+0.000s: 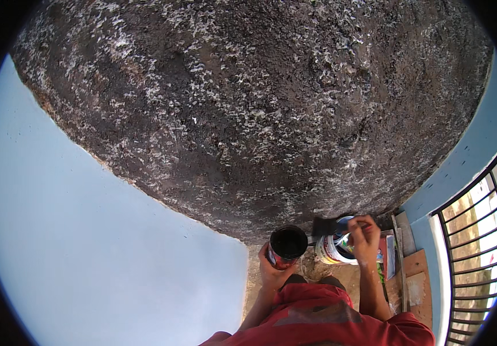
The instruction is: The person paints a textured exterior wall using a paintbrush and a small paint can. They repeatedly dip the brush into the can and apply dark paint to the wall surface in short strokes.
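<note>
My left hand (271, 274) is wrapped around a can (283, 262) with a red and dark label, held upright in front of my body. The inside of the can looks black; how full it is I cannot tell. In my right hand (366, 242) is a paintbrush (325, 227), its wide dark bristles pointing left, just right of the can and apart from it. Below the brush stands a white plastic bucket (328, 252), partly hidden by my right hand, with things inside that are hard to make out.
A rough dark wall (239, 112) with whitish patches rises ahead. Smooth light-blue walls (114, 242) flank it on both sides. To the right are a barred window (475, 255) and wooden boards (419, 277) leaning low against the wall. Bare floor (255, 264) shows near my legs.
</note>
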Demonstrator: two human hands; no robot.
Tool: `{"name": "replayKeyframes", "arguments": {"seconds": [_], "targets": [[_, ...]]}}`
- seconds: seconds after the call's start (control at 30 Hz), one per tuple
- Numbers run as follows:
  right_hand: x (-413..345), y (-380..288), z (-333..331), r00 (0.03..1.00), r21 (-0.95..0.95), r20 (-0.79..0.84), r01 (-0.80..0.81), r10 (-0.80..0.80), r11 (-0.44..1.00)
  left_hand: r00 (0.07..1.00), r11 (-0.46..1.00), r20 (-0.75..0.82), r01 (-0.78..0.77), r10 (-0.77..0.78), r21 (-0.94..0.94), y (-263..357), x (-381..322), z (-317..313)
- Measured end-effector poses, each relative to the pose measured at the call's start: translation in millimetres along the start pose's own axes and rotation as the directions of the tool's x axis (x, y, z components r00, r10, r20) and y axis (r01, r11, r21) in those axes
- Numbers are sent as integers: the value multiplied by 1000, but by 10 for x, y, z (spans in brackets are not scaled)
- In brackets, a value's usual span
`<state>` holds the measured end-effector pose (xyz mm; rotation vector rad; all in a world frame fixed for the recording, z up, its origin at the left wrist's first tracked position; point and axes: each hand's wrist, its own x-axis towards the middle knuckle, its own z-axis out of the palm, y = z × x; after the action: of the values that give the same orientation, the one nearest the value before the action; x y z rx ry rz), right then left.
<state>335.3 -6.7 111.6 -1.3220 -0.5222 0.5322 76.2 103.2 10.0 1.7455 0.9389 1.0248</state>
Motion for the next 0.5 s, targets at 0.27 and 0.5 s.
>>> {"name": "replayKeyframes", "arguments": {"seconds": [0.27,0.5], "targets": [[95,-369,702,979,313,-94,204,-183,928,993,998,113,-18,25,-64,-173,276,-115],[343,-772,1988,750,52,-348,614,-562,787,940,979,278,-178,198,-95,-392,765,-581]]}}
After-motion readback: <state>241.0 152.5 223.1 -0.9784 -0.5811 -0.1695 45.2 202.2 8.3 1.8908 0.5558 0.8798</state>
